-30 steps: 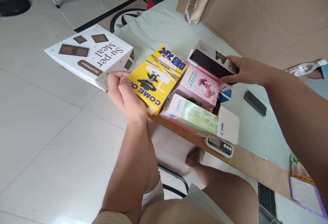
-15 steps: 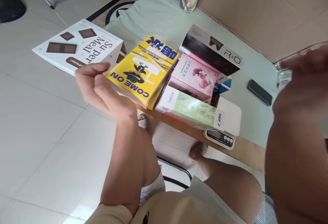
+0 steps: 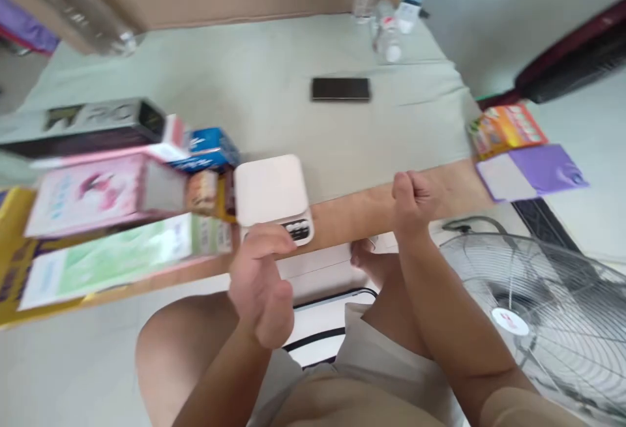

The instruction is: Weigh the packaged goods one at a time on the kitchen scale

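My left hand [image 3: 264,283] is at the front edge of a white kitchen scale [image 3: 271,189]. It looks loosely bent, a finger reaching over the scale's button panel and the thumb apart, with nothing seen in it. By the wooden table edge [image 3: 347,218], my right hand [image 3: 413,205] is closed in a fist; no object shows in it. Left of the scale are a pink box [image 3: 88,192], a green-and-white box [image 3: 117,254], a small blue box [image 3: 210,147] and a long black box [image 3: 83,124].
A black phone [image 3: 341,89] lies on the pale green cloth [image 3: 274,75]. Clear bottles [image 3: 388,39] are at the back. Orange [image 3: 511,128] and purple [image 3: 542,169] packages sit at the right end. A caged fan [image 3: 533,309] stands at lower right; a yellow box [image 3: 14,264] lies left.
The view has swung to the right. My right hand has come down to the table edge; my left hand has gone from beside the yellow box to the scale.
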{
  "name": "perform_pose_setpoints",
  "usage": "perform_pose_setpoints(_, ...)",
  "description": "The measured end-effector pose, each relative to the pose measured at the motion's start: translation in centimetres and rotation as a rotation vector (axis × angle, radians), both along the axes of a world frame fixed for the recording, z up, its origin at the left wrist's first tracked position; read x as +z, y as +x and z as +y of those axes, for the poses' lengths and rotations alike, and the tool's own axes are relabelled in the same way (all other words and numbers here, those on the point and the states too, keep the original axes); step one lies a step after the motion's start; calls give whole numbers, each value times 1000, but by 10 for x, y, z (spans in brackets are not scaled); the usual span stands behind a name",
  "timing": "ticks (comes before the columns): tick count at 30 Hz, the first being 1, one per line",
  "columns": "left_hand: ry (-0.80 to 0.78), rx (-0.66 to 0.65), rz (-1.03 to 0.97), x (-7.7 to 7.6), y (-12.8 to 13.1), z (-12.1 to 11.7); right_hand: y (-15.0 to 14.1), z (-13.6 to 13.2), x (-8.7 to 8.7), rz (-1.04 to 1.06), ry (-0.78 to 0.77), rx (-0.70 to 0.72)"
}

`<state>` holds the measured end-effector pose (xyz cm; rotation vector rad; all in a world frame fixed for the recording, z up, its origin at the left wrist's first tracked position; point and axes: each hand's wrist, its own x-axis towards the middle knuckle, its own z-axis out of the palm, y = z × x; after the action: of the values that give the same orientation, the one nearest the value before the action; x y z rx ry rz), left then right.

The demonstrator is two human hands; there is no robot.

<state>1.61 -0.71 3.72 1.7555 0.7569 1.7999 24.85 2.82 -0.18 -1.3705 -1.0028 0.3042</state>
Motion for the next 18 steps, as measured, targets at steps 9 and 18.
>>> perform_pose_setpoints(9,-545,-506,408,-14,259,48,121,-40,22,87,238,-428)
perform_pose_setpoints(18,-807,-563,489,-37,398,74,199,-52,-17,325,-68,-613)
